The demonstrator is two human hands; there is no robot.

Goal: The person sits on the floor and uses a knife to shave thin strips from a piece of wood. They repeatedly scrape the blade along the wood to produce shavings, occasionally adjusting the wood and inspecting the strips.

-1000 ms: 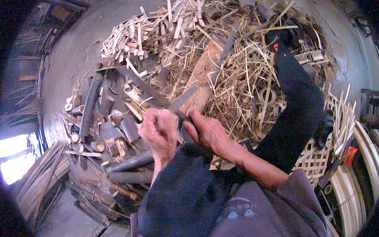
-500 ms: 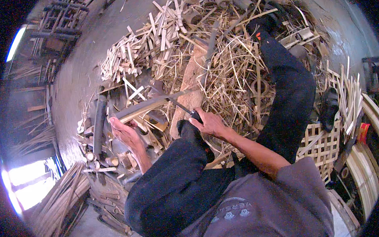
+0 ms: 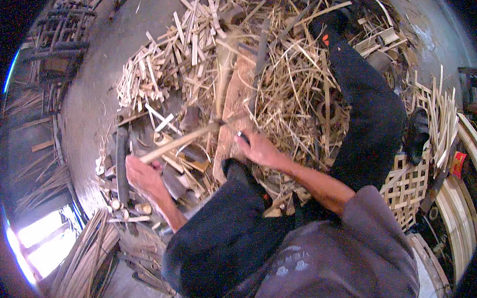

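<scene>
My left hand (image 3: 147, 178) is closed around the near-left end of a bamboo strip (image 3: 183, 142). The strip slants up to the right, its far end over a rough wooden board (image 3: 239, 91). My right hand (image 3: 264, 150) grips the dark handle of a knife (image 3: 243, 137) above the board's near part. The blade is smeared by motion and hard to make out near the strip's end. Along the board's left side a second pale strip (image 3: 223, 78) shows as a blur. My dark-clad foot (image 3: 236, 170) rests at the near end of the board.
Cut bamboo slats (image 3: 154, 73) lie heaped at the far left, and thin shavings (image 3: 294, 89) right of the board. A dark bamboo pole (image 3: 122, 158) stands beside my left hand. At the right are a woven bamboo lattice (image 3: 408, 190) and long bent strips (image 3: 459, 220).
The wider bamboo piece now shows as a narrower strip in my left hand, with a separate blurred strip beyond it. My left hand has shifted left; my right hand has turned with the knife.
</scene>
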